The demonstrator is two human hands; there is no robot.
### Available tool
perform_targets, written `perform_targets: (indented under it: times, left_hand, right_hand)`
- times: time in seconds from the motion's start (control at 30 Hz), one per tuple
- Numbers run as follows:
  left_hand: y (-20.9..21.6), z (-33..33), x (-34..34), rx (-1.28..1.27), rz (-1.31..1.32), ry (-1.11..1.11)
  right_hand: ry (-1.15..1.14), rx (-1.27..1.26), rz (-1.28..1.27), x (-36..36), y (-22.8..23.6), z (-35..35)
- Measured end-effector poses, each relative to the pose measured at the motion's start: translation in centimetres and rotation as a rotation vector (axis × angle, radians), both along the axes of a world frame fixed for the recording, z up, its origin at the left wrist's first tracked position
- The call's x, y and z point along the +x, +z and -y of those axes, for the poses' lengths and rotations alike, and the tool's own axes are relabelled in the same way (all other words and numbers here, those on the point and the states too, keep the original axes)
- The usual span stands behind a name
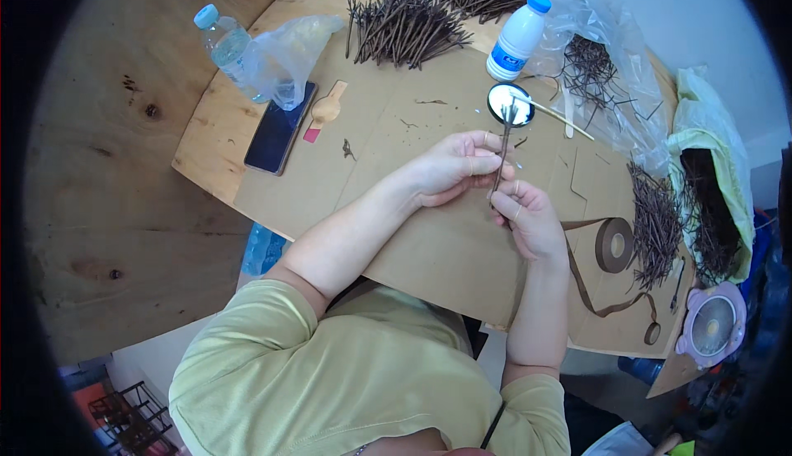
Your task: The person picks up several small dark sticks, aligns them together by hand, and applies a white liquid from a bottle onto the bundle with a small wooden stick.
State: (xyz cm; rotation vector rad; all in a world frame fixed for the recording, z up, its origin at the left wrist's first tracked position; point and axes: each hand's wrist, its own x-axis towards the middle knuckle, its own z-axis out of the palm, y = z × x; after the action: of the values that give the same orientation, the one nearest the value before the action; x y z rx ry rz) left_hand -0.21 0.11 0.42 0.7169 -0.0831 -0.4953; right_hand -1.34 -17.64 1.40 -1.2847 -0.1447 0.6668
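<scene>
My left hand (462,167) and right hand (532,217) are both nearly closed, pinching a thin brown stick (504,141) that runs up between them, with my right fingers at its low end and my left ones a bit higher. Its top shows in front of the round white dish (499,99) with a black rim, and I cannot tell if they touch. My fingers hide the stick's low tip and some of its middle.

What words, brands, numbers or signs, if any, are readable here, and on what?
None reads clearly.
White bottle: pale marks on its blue label, too small to read.
Clear bottle: any print is too blurred to read.
Smartphone: dark screen, no legible text.
</scene>
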Motion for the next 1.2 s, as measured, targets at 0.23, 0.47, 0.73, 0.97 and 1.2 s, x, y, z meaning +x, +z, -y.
perform_targets:
  times: [0.23, 0.47, 0.73, 0.97, 1.2]
  left_hand:
    - [-0.6, 0.2, 0.1, 0.169, 0.104, 0.018]
    - [-0.8, -0.1, -0.1, -0.005, 0.097, -0.004]
    - [2.4, -1.3, -0.6, -0.058, 0.102, -0.151]
    - [3.4, -2.2, -1.0, 0.491, -0.013, -0.435]
    - [1.9, -2.0, -1.6, 0.370, -0.070, -0.131]
  right_hand:
    - [0.009, -0.039, -0.021, 0.0, 0.3, 0.1]
    - [0.096, 0.015, -0.038, -0.1, 0.9, 0.5]
    - [0.040, -0.353, 0.566, -0.9, 2.9, 1.0]
    - [-0.045, -0.828, 1.712, -1.1, 3.9, 0.4]
    - [-0.145, -0.827, 1.644, -0.5, 2.9, 1.0]
